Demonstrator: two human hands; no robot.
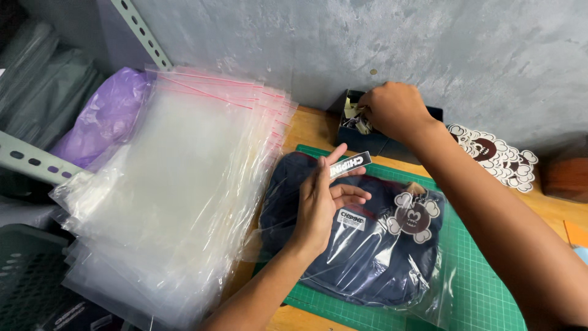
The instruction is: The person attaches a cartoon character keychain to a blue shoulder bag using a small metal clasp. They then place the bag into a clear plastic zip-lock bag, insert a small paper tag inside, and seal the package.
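Note:
My left hand holds a narrow black sticker strip between thumb and fingers, just above a folded navy garment sealed in a clear plastic bag. A brown and white cartoon sticker and a small label lie inside the bag on the garment. My right hand reaches into a small dark box of little items at the back of the table, fingers curled among them. What it grips is hidden.
A tall stack of clear zip bags with red seal lines lies to the left. The bagged garment rests on a green cutting mat. More cartoon stickers sit at the right by the grey wall. A purple bag is behind the metal shelf frame.

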